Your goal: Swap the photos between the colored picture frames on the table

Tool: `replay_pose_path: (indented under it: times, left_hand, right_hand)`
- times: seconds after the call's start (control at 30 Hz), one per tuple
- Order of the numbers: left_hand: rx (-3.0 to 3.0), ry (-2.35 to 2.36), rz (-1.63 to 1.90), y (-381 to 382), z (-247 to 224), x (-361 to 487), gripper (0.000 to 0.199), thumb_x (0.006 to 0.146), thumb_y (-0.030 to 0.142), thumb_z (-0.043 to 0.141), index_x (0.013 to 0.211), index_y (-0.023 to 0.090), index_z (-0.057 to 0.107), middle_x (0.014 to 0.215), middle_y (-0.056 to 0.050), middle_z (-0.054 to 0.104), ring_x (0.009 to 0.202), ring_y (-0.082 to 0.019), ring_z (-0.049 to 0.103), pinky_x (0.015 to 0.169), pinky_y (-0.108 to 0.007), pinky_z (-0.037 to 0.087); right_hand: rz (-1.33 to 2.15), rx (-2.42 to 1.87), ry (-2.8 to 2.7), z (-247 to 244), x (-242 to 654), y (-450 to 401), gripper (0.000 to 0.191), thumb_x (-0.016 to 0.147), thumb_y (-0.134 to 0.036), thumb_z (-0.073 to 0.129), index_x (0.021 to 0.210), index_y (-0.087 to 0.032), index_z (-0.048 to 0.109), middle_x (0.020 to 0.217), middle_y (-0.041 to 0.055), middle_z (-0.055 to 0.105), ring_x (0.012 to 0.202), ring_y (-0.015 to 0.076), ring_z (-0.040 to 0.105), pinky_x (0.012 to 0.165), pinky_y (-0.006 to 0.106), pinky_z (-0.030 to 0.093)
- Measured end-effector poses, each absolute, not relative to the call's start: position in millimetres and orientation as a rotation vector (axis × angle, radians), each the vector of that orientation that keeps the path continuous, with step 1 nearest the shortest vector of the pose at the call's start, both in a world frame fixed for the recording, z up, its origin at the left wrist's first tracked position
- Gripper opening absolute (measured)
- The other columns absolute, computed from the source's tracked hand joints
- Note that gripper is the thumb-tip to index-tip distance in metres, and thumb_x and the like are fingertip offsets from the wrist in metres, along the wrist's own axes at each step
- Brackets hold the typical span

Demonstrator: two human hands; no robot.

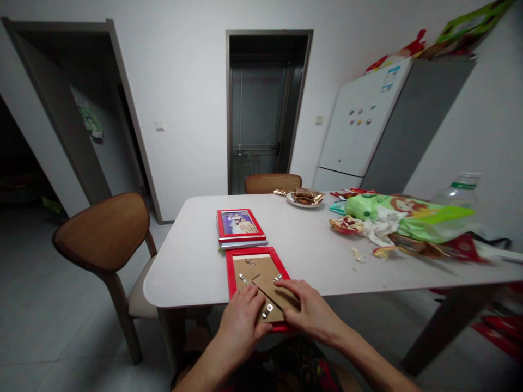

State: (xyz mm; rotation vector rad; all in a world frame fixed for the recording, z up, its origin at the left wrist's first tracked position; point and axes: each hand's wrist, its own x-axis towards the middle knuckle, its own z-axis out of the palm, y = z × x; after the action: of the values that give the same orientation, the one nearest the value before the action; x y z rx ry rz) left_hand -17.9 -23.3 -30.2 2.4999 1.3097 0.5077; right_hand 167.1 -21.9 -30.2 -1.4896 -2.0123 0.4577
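Observation:
A red picture frame [231, 272] lies face down at the table's near edge, its lower part sticking out past it. Its brown backing board [261, 268] carries several metal clips. My left hand [244, 313] rests on the board's lower left, fingers bent and together, with the thumb near a clip. On the right side, my right hand [306, 310] touches board and frame, its thumb and fingers apart around the edge. Just beyond lies a stack of frames, topped by a red frame with a photo [239, 224].
A plate [304, 202] of gold-wrapped items stands at the table's far side. To the right are a green bag [408, 215], fruit peel [346, 224], crumpled tissue and a clear bottle [461, 188]. Wooden chairs stand left [106, 234] and behind [273, 183] the table.

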Motion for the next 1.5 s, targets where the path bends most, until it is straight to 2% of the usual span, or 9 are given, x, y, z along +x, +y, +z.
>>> replay_pose_path:
  times: [0.13,0.3,0.37,0.5,0.73,0.83,1.0,1.17,1.5]
  left_hand:
    - [2.460,1.319,0.560,-14,-40,-24,0.036,0.070,0.026,0.059,0.104,0.014,0.055,0.123,-0.012,0.047,0.116,-0.023,0.040,0.098,-0.038,0.031]
    - [2.442,1.374,0.599,-8,-43,-29,0.027,0.075,0.025,0.051,0.100,0.017,0.057,0.120,-0.010,0.051,0.112,-0.021,0.044,0.098,-0.040,0.029]
    - [2.437,1.385,0.578,-10,-43,-31,0.033,0.074,0.030,0.053,0.104,0.017,0.055,0.122,-0.011,0.049,0.114,-0.022,0.042,0.099,-0.043,0.027]
    - [2.434,1.406,0.528,-19,-47,-39,0.059,0.065,0.040,0.062,0.116,0.015,0.045,0.128,-0.013,0.041,0.120,-0.026,0.034,0.100,-0.047,0.022]
    - [2.473,1.377,0.534,-20,-51,-44,0.053,0.062,0.032,0.065,0.110,0.015,0.049,0.127,-0.012,0.042,0.119,-0.025,0.035,0.100,-0.044,0.027]
    - [2.469,1.383,0.553,-19,-50,-43,0.050,0.062,0.033,0.066,0.106,0.015,0.051,0.126,-0.012,0.044,0.118,-0.025,0.037,0.099,-0.043,0.028]
    - [2.449,1.413,0.556,-21,-49,-42,0.049,0.060,0.032,0.067,0.104,0.015,0.052,0.125,-0.012,0.045,0.117,-0.025,0.038,0.099,-0.043,0.028]
    - [2.422,1.418,0.570,-22,-47,-41,0.048,0.061,0.034,0.066,0.104,0.017,0.052,0.125,-0.010,0.045,0.117,-0.025,0.038,0.099,-0.043,0.028]
    - [2.396,1.423,0.549,-24,-45,-41,0.050,0.061,0.031,0.065,0.106,0.015,0.051,0.126,-0.010,0.044,0.118,-0.024,0.036,0.100,-0.039,0.028]
  right_hand:
    - [0.380,-1.463,-2.061,-40,160,-12,0.048,0.055,-0.014,0.047,0.103,-0.015,0.056,0.102,0.0079,0.058,0.093,0.0198,0.049,0.085,0.034,0.037]
    - [0.227,-1.530,-2.131,-44,151,-4,0.044,0.057,-0.017,0.050,0.100,-0.018,0.058,0.103,0.0083,0.056,0.095,0.0218,0.046,0.082,0.036,0.035]
    - [0.184,-1.544,-2.167,-44,151,-4,0.039,0.059,-0.018,0.051,0.097,-0.020,0.059,0.103,0.0075,0.055,0.094,0.0217,0.046,0.081,0.035,0.035]
    - [0.137,-1.546,-2.198,-45,154,-2,0.031,0.066,-0.023,0.051,0.095,-0.021,0.060,0.103,0.0067,0.054,0.093,0.0202,0.045,0.080,0.033,0.034]
    - [-0.030,-1.741,-2.163,-49,156,19,0.036,0.080,-0.038,0.037,0.109,-0.022,0.052,0.113,0.0097,0.047,0.098,0.0226,0.041,0.079,0.035,0.032]
    - [-0.034,-1.797,-2.162,-47,154,25,0.037,0.081,-0.041,0.033,0.103,-0.020,0.055,0.112,0.0110,0.045,0.094,0.0223,0.042,0.077,0.034,0.033]
    - [0.008,-1.709,-2.220,-44,153,27,0.034,0.083,-0.035,0.033,0.085,-0.016,0.061,0.100,0.0098,0.050,0.088,0.0185,0.044,0.080,0.029,0.032]
    - [0.041,-1.664,-2.158,-47,157,32,0.030,0.082,-0.025,0.034,0.084,-0.015,0.062,0.098,0.0101,0.051,0.090,0.0177,0.045,0.082,0.029,0.032]
    - [0.089,-1.660,-2.115,-50,159,32,0.027,0.079,-0.017,0.036,0.076,-0.013,0.063,0.094,0.0103,0.053,0.091,0.0176,0.046,0.082,0.028,0.033]
